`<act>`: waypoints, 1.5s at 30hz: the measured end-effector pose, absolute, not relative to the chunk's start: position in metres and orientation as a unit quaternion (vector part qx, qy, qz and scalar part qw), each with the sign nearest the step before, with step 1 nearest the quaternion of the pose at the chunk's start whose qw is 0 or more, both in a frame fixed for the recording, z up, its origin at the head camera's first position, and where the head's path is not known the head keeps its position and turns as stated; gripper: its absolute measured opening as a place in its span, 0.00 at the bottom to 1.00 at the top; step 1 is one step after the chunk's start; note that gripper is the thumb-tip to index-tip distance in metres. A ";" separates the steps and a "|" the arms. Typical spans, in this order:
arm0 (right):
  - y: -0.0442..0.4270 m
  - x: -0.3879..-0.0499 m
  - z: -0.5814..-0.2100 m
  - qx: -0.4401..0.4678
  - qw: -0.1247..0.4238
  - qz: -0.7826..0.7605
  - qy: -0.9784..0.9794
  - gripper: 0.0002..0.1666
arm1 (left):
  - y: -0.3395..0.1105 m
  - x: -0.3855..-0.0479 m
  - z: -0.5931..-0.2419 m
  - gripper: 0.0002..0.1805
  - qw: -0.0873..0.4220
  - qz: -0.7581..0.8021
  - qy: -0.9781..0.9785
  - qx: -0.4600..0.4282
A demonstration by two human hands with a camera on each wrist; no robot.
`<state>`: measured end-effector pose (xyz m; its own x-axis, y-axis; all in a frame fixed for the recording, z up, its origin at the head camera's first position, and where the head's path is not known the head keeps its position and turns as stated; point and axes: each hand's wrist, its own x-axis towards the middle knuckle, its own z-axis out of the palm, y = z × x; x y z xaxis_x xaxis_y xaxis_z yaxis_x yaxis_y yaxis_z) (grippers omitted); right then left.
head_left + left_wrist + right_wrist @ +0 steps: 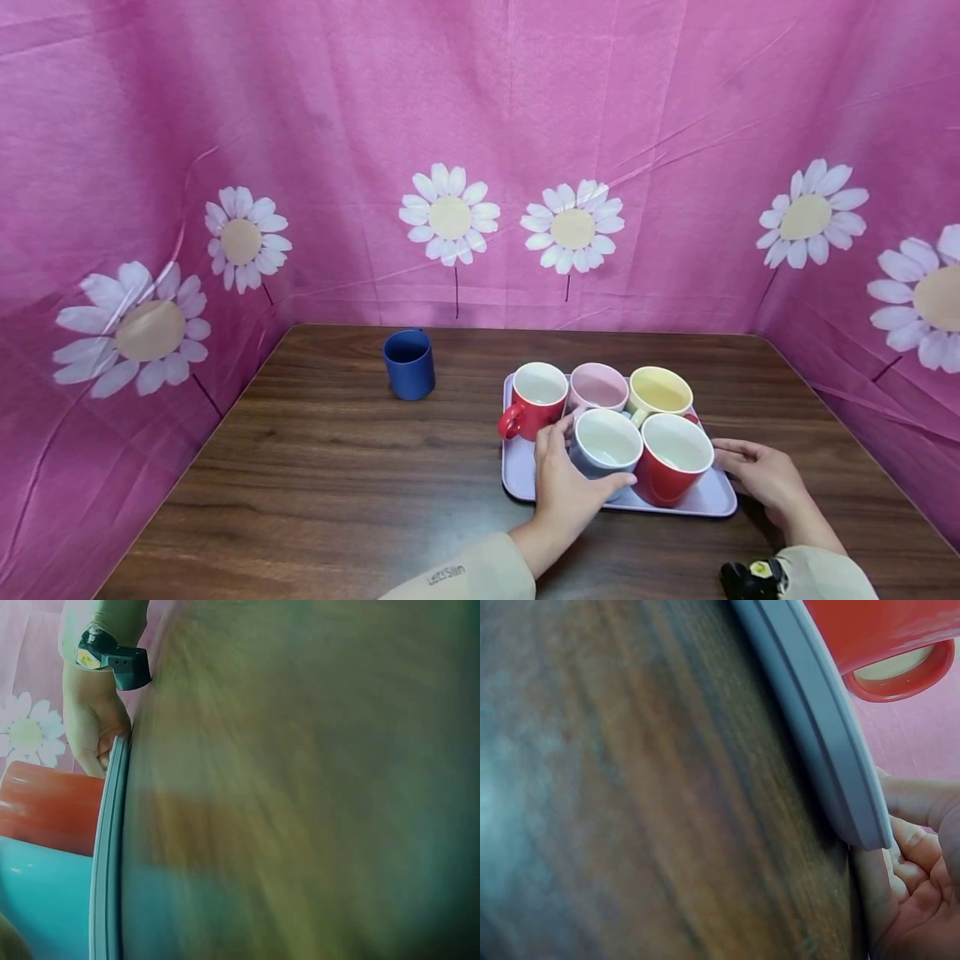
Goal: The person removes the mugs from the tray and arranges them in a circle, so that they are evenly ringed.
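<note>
My left hand [564, 483] curves round a grey-blue mug [606, 446] at the front of a lilac tray [521, 475], thumb on the near right side and fingers on the left. My right hand [765, 475] holds the tray's right edge near its front corner; in the right wrist view its fingers [919, 847] are bent beside the rim. Touching the grey-blue mug is a red mug [667, 475]. Behind them stand another red mug [540, 408], a pink mug [598, 387] and a yellow mug [660, 390]. All the tray's mugs are upright.
A dark blue mug [409, 367] stands alone on the wooden table [322, 483], left of the tray and farther back. Pink cloth [510, 100] printed with daisies hangs along the back and both sides of the table.
</note>
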<state>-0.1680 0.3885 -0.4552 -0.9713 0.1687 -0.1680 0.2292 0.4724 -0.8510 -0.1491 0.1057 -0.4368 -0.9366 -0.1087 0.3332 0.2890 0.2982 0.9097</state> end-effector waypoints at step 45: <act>0.389 -0.167 -0.456 0.117 0.022 -0.500 0.858 0.35 | 0.105 -0.155 -0.432 0.46 0.294 -0.542 -0.780 -0.106</act>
